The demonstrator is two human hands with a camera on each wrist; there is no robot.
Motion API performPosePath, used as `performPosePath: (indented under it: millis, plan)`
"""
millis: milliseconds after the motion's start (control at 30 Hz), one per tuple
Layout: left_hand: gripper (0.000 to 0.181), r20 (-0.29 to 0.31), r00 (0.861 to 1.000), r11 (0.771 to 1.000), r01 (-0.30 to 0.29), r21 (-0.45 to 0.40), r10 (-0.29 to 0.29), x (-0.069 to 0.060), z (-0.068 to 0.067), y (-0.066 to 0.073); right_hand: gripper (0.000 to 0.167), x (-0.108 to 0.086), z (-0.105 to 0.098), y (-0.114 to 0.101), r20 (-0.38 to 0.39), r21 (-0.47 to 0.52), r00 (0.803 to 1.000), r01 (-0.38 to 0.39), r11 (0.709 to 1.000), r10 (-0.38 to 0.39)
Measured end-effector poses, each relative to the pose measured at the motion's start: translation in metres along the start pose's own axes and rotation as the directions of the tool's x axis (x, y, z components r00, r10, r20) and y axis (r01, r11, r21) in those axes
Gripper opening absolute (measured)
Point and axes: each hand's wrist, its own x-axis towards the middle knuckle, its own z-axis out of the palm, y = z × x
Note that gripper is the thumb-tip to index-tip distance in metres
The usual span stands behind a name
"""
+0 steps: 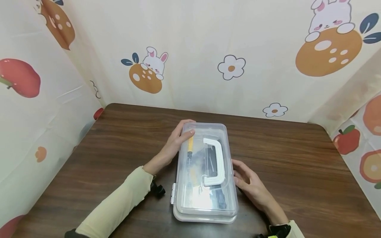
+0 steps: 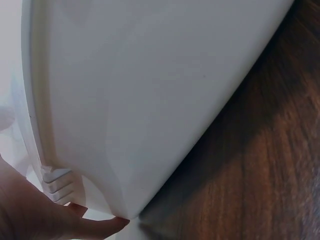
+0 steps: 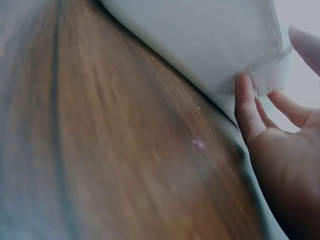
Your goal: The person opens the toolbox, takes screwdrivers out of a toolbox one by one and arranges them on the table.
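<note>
A plastic storage box (image 1: 197,198) with a clear lid and a white carrying handle (image 1: 219,162) lies lengthwise in front of me, its lid down. Through the lid I make out a yellow-handled tool (image 1: 190,144) and other blurred contents. My left hand (image 1: 175,140) holds the box's far left corner, thumb on the lid and fingers round the end; the left wrist view shows its fingers (image 2: 107,227) at that corner. On the right side, my right hand (image 1: 250,183) touches the box with loosely bent fingers. Its fingertips (image 3: 243,82) rest by a latch (image 3: 270,72) in the right wrist view.
The box rests on a dark brown wooden table (image 1: 297,172) with rounded far corners. Behind it and along both sides hangs a pale curtain (image 1: 193,66) printed with rabbits, fruit and flowers.
</note>
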Motion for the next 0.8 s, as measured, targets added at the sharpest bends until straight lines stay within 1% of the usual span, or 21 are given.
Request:
performPosePath:
  millis: [100,200,300,367,467,567,667,800]
  plan:
    - [0.047,-0.003,1.000,1.000,-0.001,0.003,0.001,0.000,0.000,0.000,0.053,0.000,-0.003,0.001,0.047,0.054,0.999,0.005,0.999,-0.007]
    - [0.047,0.000,1.000,1.000,-0.002,0.002,0.002,0.000,0.000,0.001,0.057,0.002,-0.005,0.002,0.052,0.054,0.998,0.020,0.998,-0.023]
    - [0.047,0.000,1.000,1.000,-0.004,0.003,0.004,0.000,-0.001,0.001,0.059,0.005,-0.006,0.005,0.034,-0.025,0.998,0.052,0.998,-0.051]
    - [0.047,0.002,1.000,1.000,-0.004,0.001,0.004,0.000,-0.001,0.001,0.059,0.007,-0.007,0.005,0.013,-0.106,0.997,0.077,0.991,-0.076]
    - [0.047,0.006,1.000,1.000,-0.003,-0.008,0.003,0.001,0.000,0.002,0.059,0.010,-0.009,0.006,-0.020,-0.264,0.992,0.118,0.957,-0.128]
    - [0.046,0.009,1.000,1.000,0.000,-0.013,0.000,0.002,0.000,0.002,0.059,0.012,-0.011,0.006,-0.059,-0.394,0.985,0.124,0.911,-0.159]
    - [0.046,0.004,1.000,1.000,0.006,-0.014,-0.006,0.002,0.000,0.001,0.062,0.014,-0.010,0.007,-0.076,-0.448,0.982,0.120,0.886,-0.172]
    - [0.047,0.015,1.000,1.000,0.012,-0.022,-0.011,0.000,0.001,0.001,0.065,0.015,-0.010,0.011,-0.071,-0.449,0.978,0.145,0.882,-0.197]
